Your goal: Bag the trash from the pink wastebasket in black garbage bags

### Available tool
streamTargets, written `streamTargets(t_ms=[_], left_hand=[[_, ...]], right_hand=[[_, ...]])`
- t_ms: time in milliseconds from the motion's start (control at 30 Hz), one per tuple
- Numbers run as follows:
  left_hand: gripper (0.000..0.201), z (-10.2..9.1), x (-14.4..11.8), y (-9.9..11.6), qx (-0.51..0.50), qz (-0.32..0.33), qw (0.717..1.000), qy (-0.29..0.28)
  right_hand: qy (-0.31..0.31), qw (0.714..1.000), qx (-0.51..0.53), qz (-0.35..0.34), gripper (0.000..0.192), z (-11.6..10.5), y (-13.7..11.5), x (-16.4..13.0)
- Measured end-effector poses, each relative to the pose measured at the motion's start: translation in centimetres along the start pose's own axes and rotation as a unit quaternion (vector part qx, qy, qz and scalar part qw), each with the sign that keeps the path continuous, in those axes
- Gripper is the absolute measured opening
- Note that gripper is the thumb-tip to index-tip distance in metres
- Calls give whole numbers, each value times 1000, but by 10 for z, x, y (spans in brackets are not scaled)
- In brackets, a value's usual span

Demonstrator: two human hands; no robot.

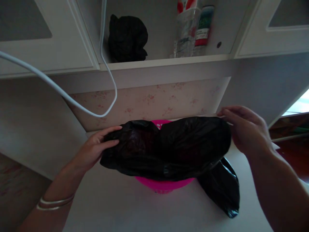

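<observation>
A white cable [72, 100] sagged in a loop across the upper left, hanging from the open shelf [166, 61] down in front of the flowered wall panel [149, 100] and well above the hands. On that shelf a bundled black bag [127, 38] sat at the left, and a clear plastic bottle [187, 30] stood at the right, just beside a red-and-green labelled container [204, 29]. White cabinet doors [45, 35] flanked the shelf on both sides.

On the white counter [135, 206], near its back edge by the wall panel, stood a pink bin [164, 185]. A black plastic bag [169, 148] was stretched across its mouth, covering nearly all of the rim; only a sliver of pink showed at the back and a curve at the front. What lay inside the bin could not be told, as the bag hid it. One end of the bag trailed off the bin's right side and lay on the counter toward the front right.

The left hand [95, 151], with bangles [54, 203] on the wrist, gripped the bag's left edge, thumb on top and fingers curled under. The right hand [246, 130] pinched the bag's right edge between thumb and bent fingers.
</observation>
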State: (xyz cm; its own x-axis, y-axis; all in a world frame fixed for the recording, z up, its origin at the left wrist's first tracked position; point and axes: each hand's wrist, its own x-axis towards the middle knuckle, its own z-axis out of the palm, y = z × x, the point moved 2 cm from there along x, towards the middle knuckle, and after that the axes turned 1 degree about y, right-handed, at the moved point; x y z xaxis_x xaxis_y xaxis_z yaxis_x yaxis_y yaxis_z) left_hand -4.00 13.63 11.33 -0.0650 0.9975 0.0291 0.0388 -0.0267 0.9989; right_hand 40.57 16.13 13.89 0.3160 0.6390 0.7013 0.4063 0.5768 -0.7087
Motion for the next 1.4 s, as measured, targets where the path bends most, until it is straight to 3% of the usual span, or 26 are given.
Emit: streamTargets(t_ms=[67,100,167,233,300,433,600,733,867,1000,1067,1133,1200,1267,1333,1400], left_hand=[[58,-2,-10,-2,46,21,999,11],[62,-3,-16,-4,65,25,997,10],[73,-5,-30,-11,113,40,993,-1],[83,-7,-44,-18,165,70,984,-6],[90,-5,-56,-25,190,87,978,-8],[106,9,-82,-32,161,66,985,-7],[108,29,-111,-46,119,18,990,68],[110,38,-111,-81,81,-2,994,78],[124,43,-91,-108,101,11,991,89],[118,48,-76,-109,1,-10,1000,16],[105,44,-71,-105,-96,-14,995,13],[81,32,-65,-102,-179,-21,982,57],[58,17,-56,-100,-241,-43,963,108],[46,6,-45,-96,-275,-62,949,137],[37,2,-33,-90,-274,-79,947,149],[28,4,-20,-82,-254,-113,950,142]], right_hand=[[72,996,59,19,12,-7,-14,-18],[79,994,69,5,7,-10,-21,-30],[-30,997,-22,-66,16,-12,-33,-53],[-205,956,-117,-173,37,-7,-37,-75],[-312,904,-161,-243,49,-2,-33,-91],[-321,893,-121,-291,39,-1,-24,-101],[-303,893,-82,-322,32,-21,-26,-114],[-341,896,-103,-267,17,-24,-11,-132],[-352,888,-167,-245,17,-12,10,-141],[-347,887,-214,-218,12,-4,26,-139],[-345,905,-172,-178,9,-8,32,-136],[-284,947,-110,-99,7,-15,36,-131],[-153,987,-47,18,8,-20,39,-120],[-39,991,2,128,17,-18,43,-105],[-19,977,38,211,31,-5,48,-84],[-73,951,70,293,47,14,57,-63]])
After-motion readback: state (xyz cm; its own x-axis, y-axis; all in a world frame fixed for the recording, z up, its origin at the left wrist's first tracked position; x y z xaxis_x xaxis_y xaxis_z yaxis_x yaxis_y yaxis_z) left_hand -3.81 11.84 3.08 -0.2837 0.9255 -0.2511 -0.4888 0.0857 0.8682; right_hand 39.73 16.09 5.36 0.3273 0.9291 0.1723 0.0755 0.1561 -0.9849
